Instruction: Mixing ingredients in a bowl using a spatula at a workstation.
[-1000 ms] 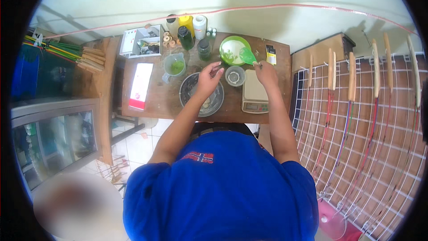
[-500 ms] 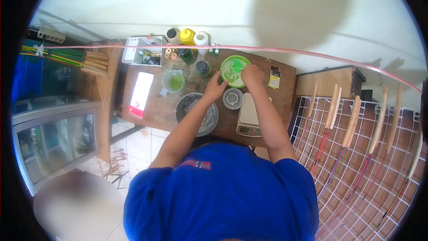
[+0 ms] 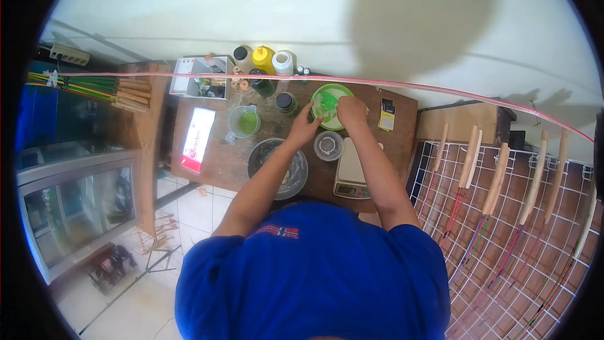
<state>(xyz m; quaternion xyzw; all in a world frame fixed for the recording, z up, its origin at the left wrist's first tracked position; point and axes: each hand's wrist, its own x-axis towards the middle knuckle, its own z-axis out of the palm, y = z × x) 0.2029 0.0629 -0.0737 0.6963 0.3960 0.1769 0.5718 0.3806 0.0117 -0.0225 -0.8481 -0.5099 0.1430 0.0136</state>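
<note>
A round lime-green bowl (image 3: 331, 89) with pale and bright green stuff inside stands towards the back of the wooden table. My left hand (image 3: 304, 128) grips its left side, thumb and fingers spread along the rim. At the bowl's right, my right hand (image 3: 352, 112) is closed in a fist over the edge. A bright green shape inside reaches towards that fist; whether it is a tool or part of the mixture I cannot tell. Just in front lies a small clear tub (image 3: 328, 146), beside a kitchen scale (image 3: 352, 170) under my right forearm.
A large grey basin (image 3: 258, 158) sits beneath my left forearm. Farther left are a clear measuring jug (image 3: 244, 122) with green liquid, a white-and-red packet (image 3: 199, 140) and a dark-lidded jar (image 3: 285, 102). Bottles (image 3: 262, 58) line the back. A pink cord (image 3: 377, 80) crosses the view.
My right fist has shifted slightly towards me and the green shape in the bowl looks different. My left hand keeps its place. A blurred figure at lower left is gone from view.
</note>
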